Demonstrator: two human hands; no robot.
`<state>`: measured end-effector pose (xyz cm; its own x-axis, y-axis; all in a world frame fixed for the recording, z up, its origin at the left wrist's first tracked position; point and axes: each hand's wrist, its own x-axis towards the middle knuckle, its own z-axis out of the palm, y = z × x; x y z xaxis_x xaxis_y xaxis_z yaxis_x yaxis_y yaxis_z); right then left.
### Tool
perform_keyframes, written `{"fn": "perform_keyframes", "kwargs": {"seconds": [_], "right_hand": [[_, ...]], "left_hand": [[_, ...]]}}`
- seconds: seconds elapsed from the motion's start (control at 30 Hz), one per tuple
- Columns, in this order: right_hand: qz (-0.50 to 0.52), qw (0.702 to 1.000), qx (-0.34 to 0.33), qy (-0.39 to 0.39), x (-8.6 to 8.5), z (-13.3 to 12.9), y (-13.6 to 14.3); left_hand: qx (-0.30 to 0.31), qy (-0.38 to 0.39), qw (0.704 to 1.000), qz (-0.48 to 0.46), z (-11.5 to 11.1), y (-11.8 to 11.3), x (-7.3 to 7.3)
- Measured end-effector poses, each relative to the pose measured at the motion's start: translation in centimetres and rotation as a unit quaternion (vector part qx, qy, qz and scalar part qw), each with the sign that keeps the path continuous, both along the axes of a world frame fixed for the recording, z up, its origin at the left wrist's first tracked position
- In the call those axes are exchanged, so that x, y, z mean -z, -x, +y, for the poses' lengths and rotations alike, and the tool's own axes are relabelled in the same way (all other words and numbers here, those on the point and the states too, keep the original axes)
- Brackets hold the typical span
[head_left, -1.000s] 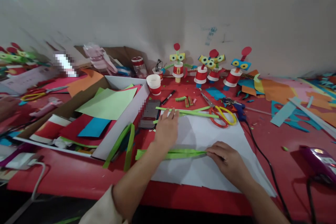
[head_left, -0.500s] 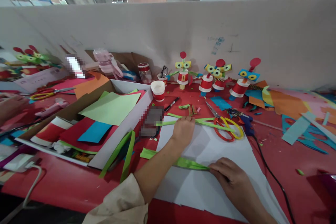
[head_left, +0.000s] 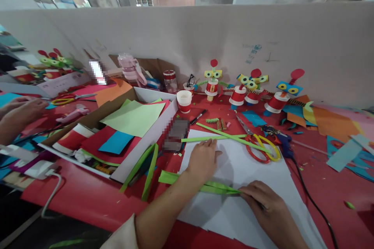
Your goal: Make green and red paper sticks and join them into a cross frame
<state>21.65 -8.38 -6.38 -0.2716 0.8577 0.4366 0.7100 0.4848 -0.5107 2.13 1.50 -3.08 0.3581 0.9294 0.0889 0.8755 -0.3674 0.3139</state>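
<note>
My left hand (head_left: pixel 204 160) lies with its fingers spread on the white paper (head_left: pixel 230 214), just below two thin green strips (head_left: pixel 201 139) that cross each other. Between finger and thumb, my right hand (head_left: pixel 265 204) pinches the pointed end of a folded green paper strip (head_left: pixel 219 187). That strip runs leftward and passes behind my left forearm. Scissors with red and yellow handles (head_left: pixel 257 155) rest at the paper's top right, touching the crossed strips.
A white box (head_left: pixel 144 148) of coloured paper stands at the left. Paper-cup figures (head_left: pixel 212 85) line the wall. At the right lie a blue glue gun (head_left: pixel 284 144) with its black cord and paper scraps. Another person's hands (head_left: pixel 22 114) are at far left.
The view has shifted a little to the left. My left hand has drawn back from the thin strips toward me, and its fingers have spread. My right hand still pinches the folded strip.
</note>
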Motion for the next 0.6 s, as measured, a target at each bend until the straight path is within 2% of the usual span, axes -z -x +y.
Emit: {"fn": "perform_keyframes", "kwargs": {"seconds": [0.07, 0.2, 0.3, 0.4, 0.6], "right_hand": [[0.000, 1.000, -0.003, 0.000, 0.0, 0.0, 0.0], [-0.001, 1.000, -0.001, -0.016, 0.1, 0.0, -0.1], [-0.009, 1.000, 0.004, -0.019, 0.3, 0.0, -0.2], [-0.014, 1.000, 0.002, -0.019, 0.4, 0.0, -0.3], [-0.011, 1.000, -0.002, -0.006, 0.4, -0.1, -0.3]], "left_hand": [[-0.006, -0.005, 0.998, -0.061, 0.6, 1.8, -0.5], [-0.148, -0.100, 0.981, -0.077, 1.3, 7.5, -1.1], [-0.153, -0.133, 0.978, -0.046, 0.9, 10.8, -0.7], [-0.139, -0.116, 0.983, -0.006, 0.5, 11.9, 0.0], [-0.134, -0.102, 0.982, 0.079, 1.2, 11.3, 0.5]]}}
